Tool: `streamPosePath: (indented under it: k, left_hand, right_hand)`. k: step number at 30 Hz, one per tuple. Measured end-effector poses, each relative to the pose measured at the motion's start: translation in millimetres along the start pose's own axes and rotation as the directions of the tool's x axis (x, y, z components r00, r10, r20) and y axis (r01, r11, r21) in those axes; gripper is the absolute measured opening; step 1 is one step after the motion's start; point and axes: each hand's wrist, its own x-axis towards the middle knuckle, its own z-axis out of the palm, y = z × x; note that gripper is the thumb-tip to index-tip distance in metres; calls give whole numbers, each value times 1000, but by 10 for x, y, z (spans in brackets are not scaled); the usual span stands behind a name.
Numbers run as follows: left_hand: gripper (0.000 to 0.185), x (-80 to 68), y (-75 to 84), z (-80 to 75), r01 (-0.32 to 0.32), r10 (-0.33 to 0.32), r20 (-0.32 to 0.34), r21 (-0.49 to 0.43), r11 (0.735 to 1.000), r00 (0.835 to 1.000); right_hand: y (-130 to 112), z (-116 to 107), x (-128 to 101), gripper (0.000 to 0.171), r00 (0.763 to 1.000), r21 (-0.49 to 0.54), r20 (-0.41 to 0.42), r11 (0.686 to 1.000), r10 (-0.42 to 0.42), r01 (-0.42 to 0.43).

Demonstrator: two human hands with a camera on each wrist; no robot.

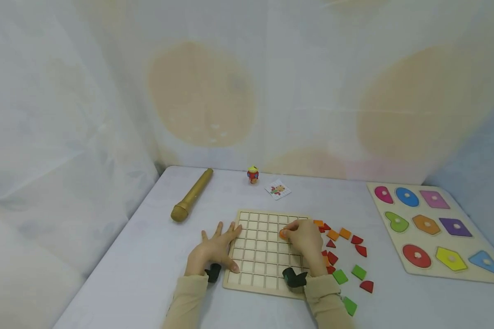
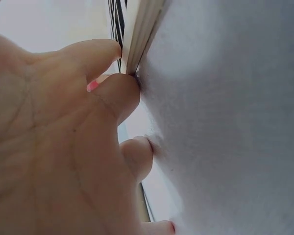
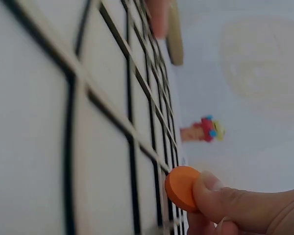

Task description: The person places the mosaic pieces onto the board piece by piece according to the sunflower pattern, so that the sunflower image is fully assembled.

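A pale wooden grid board (image 1: 259,256) lies on the white table. Over its right part my right hand (image 1: 306,236) pinches an orange disc (image 3: 182,188) between thumb and fingers, the disc's edge right at the grid lines in the right wrist view. My left hand (image 1: 215,250) is spread with straight fingers at the board's left edge, its thumb on the board's border. In the left wrist view several of its fingertips meet the table beside the board's side (image 2: 143,29).
Orange, red and green pieces (image 1: 359,272) lie scattered right of the board. A knob puzzle (image 1: 395,256) sits far right. Behind the board are a gold toy microphone (image 1: 194,194), a small figurine (image 1: 253,175) and a picture card (image 1: 277,189).
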Motion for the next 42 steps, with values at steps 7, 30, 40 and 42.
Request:
streamPosePath:
  k: [7,30,40,42]
  left_hand:
    - [120,13,-14,12,3,-3,-7,2,1000,1000]
    - [118,10,-1,18,10,-9,-23,24,1000,1000]
    - [117,21,-16,26,13,-12,-24,35,999,1000]
    - [117,23,-17,24,16,-15,-27,33,999,1000]
  right_hand:
    - [-146,220,-19,10,1000,-26,-18,1000,-17,17]
    - [137,-51,52,27,997,140,-66,989,-30,39]
    - [532,-307,174,56,993,-105,112,993,-35,47]
    - [553,-333,186,52,995,-143,104,990,0,15]
